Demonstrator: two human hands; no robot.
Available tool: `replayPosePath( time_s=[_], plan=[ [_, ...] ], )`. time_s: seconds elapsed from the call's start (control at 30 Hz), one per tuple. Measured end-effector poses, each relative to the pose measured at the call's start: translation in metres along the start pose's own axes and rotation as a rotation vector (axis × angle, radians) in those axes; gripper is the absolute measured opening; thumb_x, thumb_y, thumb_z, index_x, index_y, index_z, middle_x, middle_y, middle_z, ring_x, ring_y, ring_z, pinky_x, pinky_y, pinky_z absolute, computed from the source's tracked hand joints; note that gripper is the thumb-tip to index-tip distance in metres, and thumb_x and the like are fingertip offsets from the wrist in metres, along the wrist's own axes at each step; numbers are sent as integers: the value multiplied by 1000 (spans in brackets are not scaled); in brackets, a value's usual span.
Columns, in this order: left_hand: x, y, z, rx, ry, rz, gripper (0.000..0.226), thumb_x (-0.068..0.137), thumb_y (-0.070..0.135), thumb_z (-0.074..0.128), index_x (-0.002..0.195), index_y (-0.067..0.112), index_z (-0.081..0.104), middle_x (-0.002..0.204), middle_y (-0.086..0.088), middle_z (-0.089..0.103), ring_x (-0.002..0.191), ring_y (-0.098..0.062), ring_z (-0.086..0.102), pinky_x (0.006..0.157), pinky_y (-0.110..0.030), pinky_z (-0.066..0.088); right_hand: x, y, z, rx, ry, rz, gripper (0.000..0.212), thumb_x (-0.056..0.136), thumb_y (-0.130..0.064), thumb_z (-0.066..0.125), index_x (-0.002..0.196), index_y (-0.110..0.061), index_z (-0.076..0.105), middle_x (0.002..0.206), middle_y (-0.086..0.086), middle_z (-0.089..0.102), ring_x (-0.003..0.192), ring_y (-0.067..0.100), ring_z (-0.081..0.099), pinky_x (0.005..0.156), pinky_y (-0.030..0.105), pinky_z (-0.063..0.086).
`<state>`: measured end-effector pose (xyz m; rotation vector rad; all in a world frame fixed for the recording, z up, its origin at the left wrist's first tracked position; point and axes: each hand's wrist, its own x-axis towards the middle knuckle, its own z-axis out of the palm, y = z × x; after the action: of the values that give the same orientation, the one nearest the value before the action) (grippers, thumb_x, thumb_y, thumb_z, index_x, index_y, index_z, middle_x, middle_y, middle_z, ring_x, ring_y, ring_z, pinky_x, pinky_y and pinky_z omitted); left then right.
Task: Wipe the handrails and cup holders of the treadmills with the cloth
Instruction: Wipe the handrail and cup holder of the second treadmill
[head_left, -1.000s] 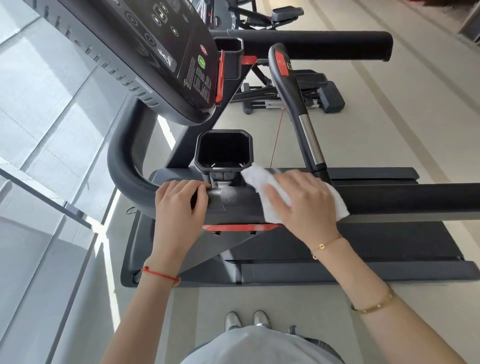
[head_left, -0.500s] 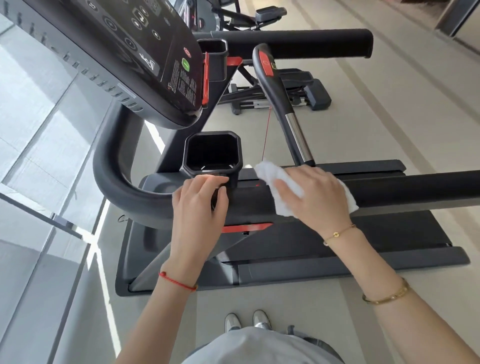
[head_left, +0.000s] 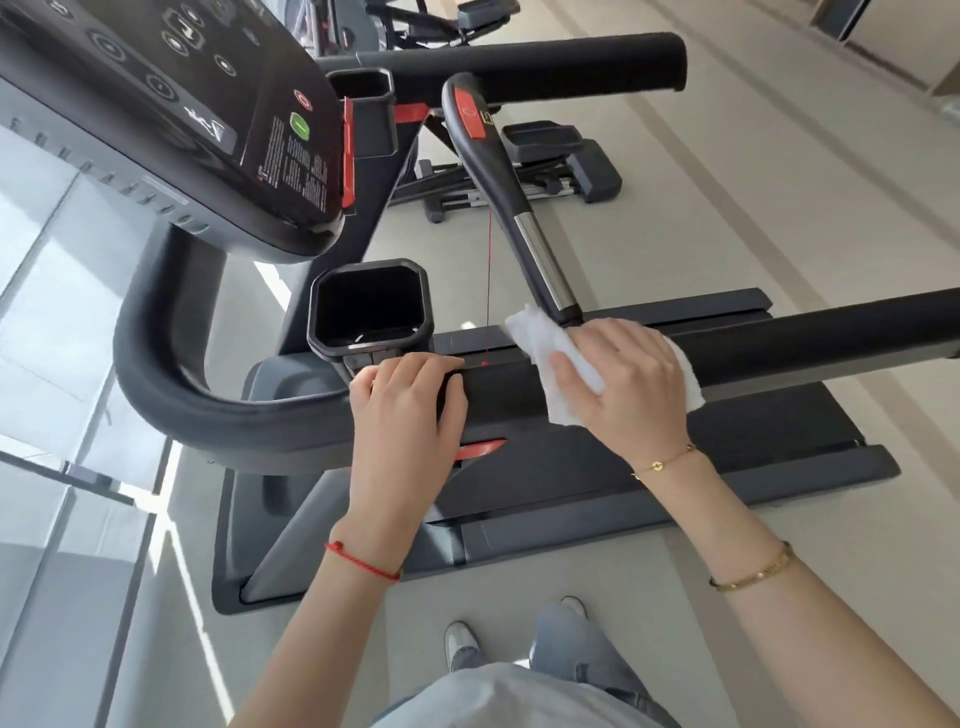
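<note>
A black treadmill handrail (head_left: 810, 338) runs from the curved left end to the right edge of view. My right hand (head_left: 628, 379) presses a white cloth (head_left: 563, 374) flat onto the rail, just below the foot of the silver-banded grip bar (head_left: 535, 249). My left hand (head_left: 410, 405) grips the same rail to the left, right under the near square cup holder (head_left: 370, 312), which is black and holds nothing. A second cup holder (head_left: 363, 98) sits farther back beside the far handrail (head_left: 561, 65).
The console (head_left: 197, 114) with buttons hangs over the upper left. A thin red safety cord (head_left: 489, 280) drops to the rail between my hands. The treadmill deck (head_left: 675, 457) lies beneath the rail. Another exercise machine (head_left: 545, 166) stands behind; glass wall on the left.
Both hands have slid rightward along the rail: the left from the curved end to under the cup holder, the right with the cloth farther along. The view has tilted slightly.
</note>
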<state>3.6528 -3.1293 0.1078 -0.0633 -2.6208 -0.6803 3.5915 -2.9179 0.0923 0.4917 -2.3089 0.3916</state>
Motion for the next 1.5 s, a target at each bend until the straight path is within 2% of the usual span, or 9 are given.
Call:
replayPosePath(
  time_s=[0.6,0.73,0.9,1.0,1.1,1.2,1.3,1.43,1.5],
  plan=[
    [35,150,107,36,-10,-39,26,99,25,45,97,21,70,91,9,68,81,-14,60,93,-34,34,-5,168,-42,14,-31,13,28,93,-34,52,76,-17,66,68,-1,61,59,24,52,58,34,42],
    [38,182,129,53,5,-68,28,99,25,43,94,20,70,88,9,68,81,-16,60,92,-32,32,3,211,-62,-1,-179,75,35,91,-40,46,68,-18,60,62,-2,56,55,26,51,52,30,35],
    [36,210,146,131,52,-116,28,98,25,44,94,20,70,89,8,69,84,-18,61,92,-34,31,32,204,-63,29,-547,82,35,91,-47,42,66,-24,50,63,-2,51,61,27,49,55,31,30],
    [35,216,151,159,87,-127,25,98,23,46,92,19,70,89,7,70,84,-18,62,95,-35,31,12,207,-69,109,-368,-74,29,93,-44,47,76,-24,60,71,-5,57,61,22,55,52,30,36],
    [34,219,154,179,109,-156,24,98,21,46,93,20,70,90,7,70,86,-18,62,98,-38,32,-7,243,-75,174,-280,-150,31,97,-44,47,98,-22,69,86,-3,65,72,23,59,64,36,47],
    [33,222,156,182,100,-176,21,99,17,49,96,19,70,94,5,70,91,-19,62,106,-45,33,0,278,-83,69,-248,-15,33,93,-44,47,76,-21,63,68,-2,59,58,24,54,52,29,37],
    [32,223,156,182,78,-189,20,100,15,51,98,19,70,97,5,70,94,-18,61,109,-49,31,13,268,-81,9,-359,155,38,90,-44,41,62,-19,48,60,1,51,53,29,44,51,29,24],
    [32,223,154,189,67,-181,24,100,20,46,101,19,70,99,4,71,96,-19,62,109,-48,32,10,218,-65,84,-321,19,33,88,-42,45,63,-21,49,60,0,53,52,24,47,51,27,24],
    [33,222,153,185,61,-178,29,99,24,42,101,19,71,100,5,71,96,-19,62,109,-45,31,3,210,-60,130,-266,-16,33,91,-41,47,69,-19,58,64,0,56,55,23,49,51,30,34]
  ],
)
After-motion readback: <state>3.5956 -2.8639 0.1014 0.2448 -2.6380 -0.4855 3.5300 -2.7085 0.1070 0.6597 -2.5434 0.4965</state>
